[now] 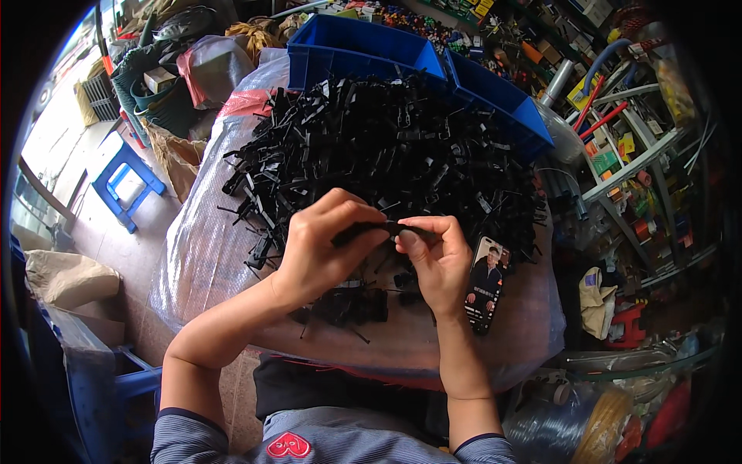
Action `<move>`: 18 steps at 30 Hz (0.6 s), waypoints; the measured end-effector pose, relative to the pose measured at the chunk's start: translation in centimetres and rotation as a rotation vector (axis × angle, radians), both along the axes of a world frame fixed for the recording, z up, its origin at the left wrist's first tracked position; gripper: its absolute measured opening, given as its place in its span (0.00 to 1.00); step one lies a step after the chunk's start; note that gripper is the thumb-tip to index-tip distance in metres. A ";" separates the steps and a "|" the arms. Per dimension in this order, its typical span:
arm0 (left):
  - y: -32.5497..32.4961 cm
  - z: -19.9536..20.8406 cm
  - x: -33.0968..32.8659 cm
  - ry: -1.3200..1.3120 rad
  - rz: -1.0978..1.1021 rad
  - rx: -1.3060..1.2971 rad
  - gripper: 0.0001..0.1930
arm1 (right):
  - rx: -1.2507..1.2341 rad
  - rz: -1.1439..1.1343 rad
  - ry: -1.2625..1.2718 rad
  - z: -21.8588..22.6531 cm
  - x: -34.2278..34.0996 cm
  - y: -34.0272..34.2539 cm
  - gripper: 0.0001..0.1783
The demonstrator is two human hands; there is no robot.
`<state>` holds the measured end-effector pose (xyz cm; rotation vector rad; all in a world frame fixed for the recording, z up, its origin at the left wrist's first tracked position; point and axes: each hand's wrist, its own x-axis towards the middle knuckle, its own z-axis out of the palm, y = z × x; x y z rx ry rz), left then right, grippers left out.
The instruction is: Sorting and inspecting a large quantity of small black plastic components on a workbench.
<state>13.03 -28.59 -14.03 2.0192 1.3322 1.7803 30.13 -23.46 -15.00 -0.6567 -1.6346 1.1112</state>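
My left hand (321, 247) is closed around a slim black plastic part (357, 230), held level above the table. At the part's right end my right hand (439, 263) pinches with thumb and forefinger, so the two hands nearly meet. My fingers hide much of the part's shape. Behind them spreads a large heap of black plastic pieces (363, 147), many with thin stems sticking out. Several more black pieces (355, 305) lie on the near side, beneath my hands.
A smartphone (485, 286) with a lit screen lies right of my right hand. Two blue bins (371, 58) stand behind the heap. Plastic sheeting (201, 232) covers the table. A blue stool (127, 178) is on the floor at left; cluttered shelves (634, 162) stand at right.
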 end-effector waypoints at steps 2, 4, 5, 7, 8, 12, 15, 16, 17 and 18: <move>0.2 0.3 -0.4 -0.256 -0.084 -0.223 0.08 | 0.129 0.000 -0.127 0.2 0.4 -0.1 0.08; 0.1 0.6 -0.6 -0.577 -0.264 -0.510 0.10 | 0.222 -0.028 -0.081 -0.1 0.2 0.2 0.08; 0.3 0.3 -0.7 -0.643 -0.329 -0.557 0.11 | 0.316 -0.058 -0.035 -0.1 0.0 0.2 0.07; 0.1 0.5 -0.6 -0.617 -0.339 -0.584 0.12 | 0.196 -0.030 0.046 0.2 0.0 -0.2 0.08; 0.0 0.6 -0.6 -0.592 -0.349 -0.610 0.12 | 0.093 0.004 0.098 0.3 0.2 -0.1 0.08; 0.4 0.1 -0.4 -0.326 -0.256 -0.403 0.13 | -0.010 0.040 0.166 0.6 0.3 -0.2 0.12; 0.3 0.2 -0.3 -0.458 -0.283 -0.626 0.13 | 0.034 0.011 0.154 0.3 0.2 -0.3 0.15; 0.3 0.2 -0.3 -0.490 -0.282 -0.632 0.13 | 0.113 -0.003 0.117 0.2 0.1 -0.3 0.14; 0.2 0.3 -0.2 -0.522 -0.281 -0.637 0.12 | 0.193 -0.016 0.080 0.1 0.0 -0.3 0.13; 0.3 -0.1 -0.1 -0.499 -0.311 -0.526 0.12 | 0.262 0.033 0.035 0.0 0.4 0.1 0.11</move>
